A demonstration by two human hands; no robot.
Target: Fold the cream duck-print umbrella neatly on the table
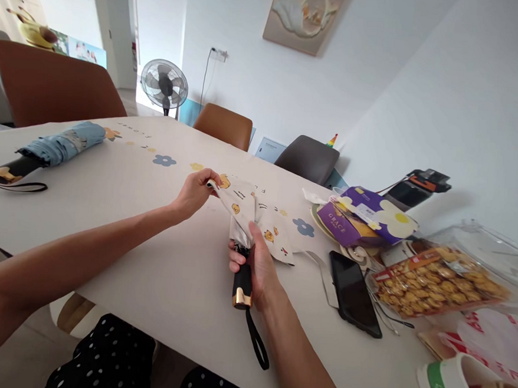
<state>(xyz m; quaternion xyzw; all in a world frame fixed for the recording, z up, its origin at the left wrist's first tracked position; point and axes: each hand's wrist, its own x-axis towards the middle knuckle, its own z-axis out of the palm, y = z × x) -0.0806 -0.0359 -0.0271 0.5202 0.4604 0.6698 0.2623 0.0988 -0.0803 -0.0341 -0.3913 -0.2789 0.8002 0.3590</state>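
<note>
(a) Handling w/ both hands a white umbrella (242, 216), at near ctr. of the table (164, 282); sitting loose, i.e. neither fully spread nor bound up, w/ its handle (242, 287) on the near side & its strap (257, 343) trailing near R.

(b) Prob. arranging the canopy folds at this step: holding one flap (229, 199) out to far L., leaving other folds (276, 239) slack at R. Next, prob. calling for laying said flap flat against the rest w/o losing hold of the handle end.

(c) W/ L hand (198, 191): pinching the flap's edge btwn. thumb & fingers, nearly closed.

(d) W/ R hand (259, 265): gripping round the handle's upper end, fingers curled in, & pressing thumb on cloth just above.

(e) Also lying on the table: at L., a blue umbrella (69, 145), folded up, well apart from both hands; at R., a dark phone (354, 292), beside a snack tub (443, 284).
</note>
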